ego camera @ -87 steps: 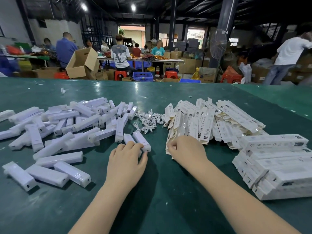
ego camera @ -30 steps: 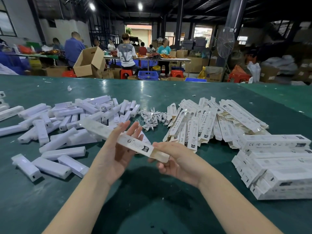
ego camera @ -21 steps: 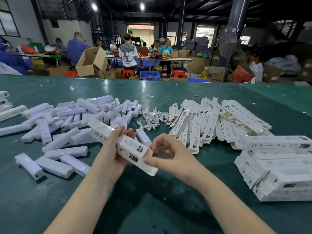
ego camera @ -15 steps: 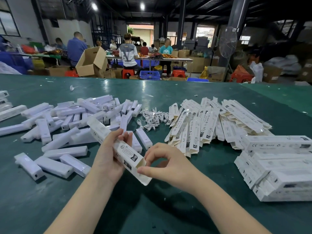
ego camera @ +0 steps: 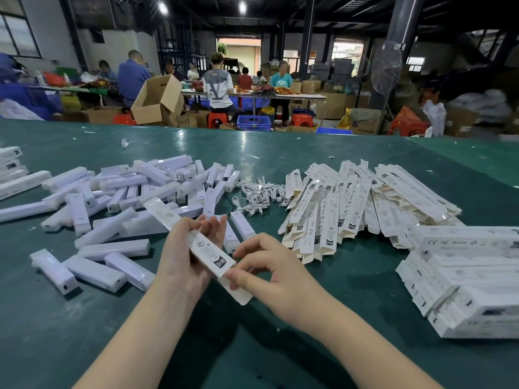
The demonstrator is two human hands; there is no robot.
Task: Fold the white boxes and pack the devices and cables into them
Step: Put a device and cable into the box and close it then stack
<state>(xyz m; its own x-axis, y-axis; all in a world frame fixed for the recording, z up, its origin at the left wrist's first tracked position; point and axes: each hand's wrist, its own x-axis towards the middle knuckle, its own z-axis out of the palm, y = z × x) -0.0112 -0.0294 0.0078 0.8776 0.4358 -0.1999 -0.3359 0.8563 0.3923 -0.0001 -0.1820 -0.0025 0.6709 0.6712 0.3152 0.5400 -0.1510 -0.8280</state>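
My left hand (ego camera: 184, 256) grips a long white box (ego camera: 209, 252) around its middle, slanting from upper left to lower right above the green table (ego camera: 280, 158). My right hand (ego camera: 269, 272) pinches the box's near end, where a flap sticks out. Several white devices (ego camera: 112, 197) lie scattered to the left. A bundle of white cables (ego camera: 258, 193) sits in the middle. Flat unfolded boxes (ego camera: 345, 209) are fanned out to the right of the cables.
A stack of folded white boxes (ego camera: 466, 276) stands at the right edge. More white boxes (ego camera: 9, 164) lie at the far left edge. Beyond the table, people sit at other tables among cardboard cartons (ego camera: 157, 99), stools and a blue crate (ego camera: 254, 122).
Both hands lifted a flat box from the pile and opened it into shape. Over the last second the box tilted more steeply and my right hand moved onto its near end flap.
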